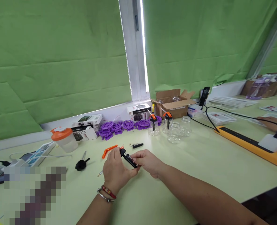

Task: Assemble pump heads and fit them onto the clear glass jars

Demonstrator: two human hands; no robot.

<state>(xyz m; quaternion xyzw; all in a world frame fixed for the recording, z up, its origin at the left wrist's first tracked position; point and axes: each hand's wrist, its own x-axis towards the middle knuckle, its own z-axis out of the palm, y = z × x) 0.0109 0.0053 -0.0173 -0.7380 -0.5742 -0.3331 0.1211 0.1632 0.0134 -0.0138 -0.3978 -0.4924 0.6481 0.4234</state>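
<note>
- So the black part [130, 161] is up in front of the person, tilted, with its far end angled toward the left hand's fingers.
- Left hand [116, 170] has a grip on it: fingers around the far end, thumb reaching along underneath to the near end, so the part sits across the gap between them.
- Right hand [150, 162] comes in from the other side, thumb and index fingertips right up against the near half. Can't tell if they're pinching something small there or just touching.
- Just beyond the hands on the table [199, 165]: an orange handle [109, 151] and a smaller black piece [138, 145] next to a spring [135, 144].
- Off left, apart from the hands, there's a black round piece [81, 165].
</note>
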